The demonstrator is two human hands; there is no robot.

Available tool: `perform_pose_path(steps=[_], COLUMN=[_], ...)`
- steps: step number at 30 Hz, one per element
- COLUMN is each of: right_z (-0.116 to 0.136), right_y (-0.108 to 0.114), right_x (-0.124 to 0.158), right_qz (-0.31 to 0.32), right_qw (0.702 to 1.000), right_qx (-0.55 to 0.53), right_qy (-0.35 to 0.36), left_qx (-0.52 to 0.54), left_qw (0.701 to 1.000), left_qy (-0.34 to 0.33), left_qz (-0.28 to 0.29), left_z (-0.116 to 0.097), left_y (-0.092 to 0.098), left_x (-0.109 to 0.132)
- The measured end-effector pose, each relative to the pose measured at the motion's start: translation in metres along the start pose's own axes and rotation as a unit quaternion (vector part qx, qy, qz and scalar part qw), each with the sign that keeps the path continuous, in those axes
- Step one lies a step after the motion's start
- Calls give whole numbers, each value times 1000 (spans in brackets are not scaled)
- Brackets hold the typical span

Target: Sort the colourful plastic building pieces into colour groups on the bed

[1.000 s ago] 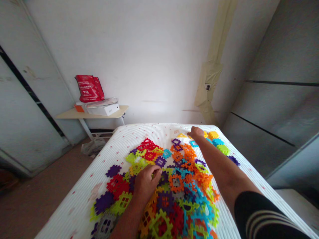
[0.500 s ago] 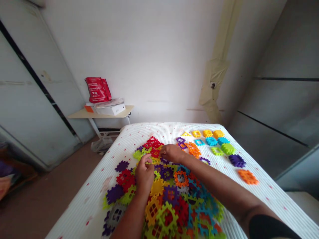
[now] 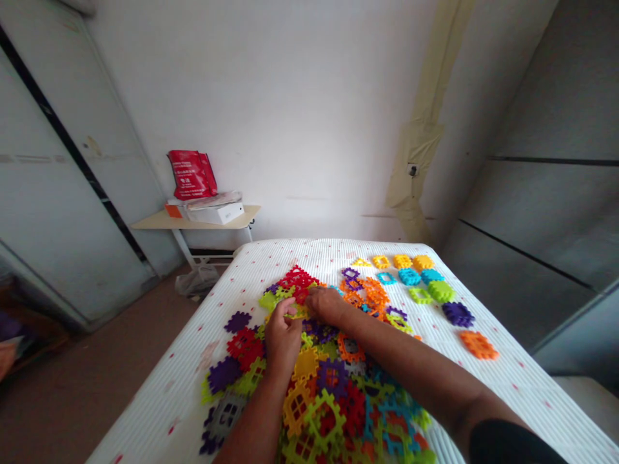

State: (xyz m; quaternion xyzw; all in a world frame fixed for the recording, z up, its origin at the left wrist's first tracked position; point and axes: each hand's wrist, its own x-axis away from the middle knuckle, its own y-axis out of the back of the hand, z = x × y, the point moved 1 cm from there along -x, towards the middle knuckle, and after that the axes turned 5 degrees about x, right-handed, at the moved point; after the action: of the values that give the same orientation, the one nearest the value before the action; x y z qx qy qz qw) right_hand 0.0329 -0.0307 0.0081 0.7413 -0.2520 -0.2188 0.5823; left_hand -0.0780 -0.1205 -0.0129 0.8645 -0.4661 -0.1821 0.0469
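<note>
A heap of toothed plastic building tiles (image 3: 305, 365) in many colours covers the middle of the table. My left hand (image 3: 283, 332) is over the heap's left side, its fingers loosely curled with a gap between them and nothing visible inside. Just right of it, my right hand (image 3: 327, 305) reaches down among the tiles with its fingers bent together. Its fingertips are beside red tiles (image 3: 298, 278) at the far end, and what they grip is hidden. Yellow-green tiles (image 3: 275, 298) lie left of the fingertips. Orange tiles (image 3: 376, 294) lie beyond my right forearm.
Sorted by colour at the right are yellow tiles (image 3: 402, 261), blue tiles (image 3: 409, 277), green tiles (image 3: 441, 291), a purple stack (image 3: 458, 314) and an orange stack (image 3: 478, 345). A white spotted cloth (image 3: 193, 348) covers the table. A side table (image 3: 155, 221) with a red bag (image 3: 191, 175) stands at the back left.
My right hand has moved slightly left and lower toward the tiles. More orange and blue tiles show beyond my right forearm. My left hand stays nearly in place.
</note>
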Motion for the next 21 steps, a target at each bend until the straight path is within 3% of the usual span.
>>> perform_pose_path(steps=[14,18,21], right_z=[-7,-20,-38], right_y=[-1,12,27], right_x=[1,10,23], right_qz=[13,-18,-48], right_qw=[1000,998,985], right_qx=[-17,-42,-134], right_qy=[9,-39,-94], left_qx=[2,-1,-3], left_qw=[1000,1000,1000], left_qy=[7,3,-10], left_qz=[12,11,13], left_z=[0,-1,0], left_y=[0,0,-1], left_x=[0,1,1])
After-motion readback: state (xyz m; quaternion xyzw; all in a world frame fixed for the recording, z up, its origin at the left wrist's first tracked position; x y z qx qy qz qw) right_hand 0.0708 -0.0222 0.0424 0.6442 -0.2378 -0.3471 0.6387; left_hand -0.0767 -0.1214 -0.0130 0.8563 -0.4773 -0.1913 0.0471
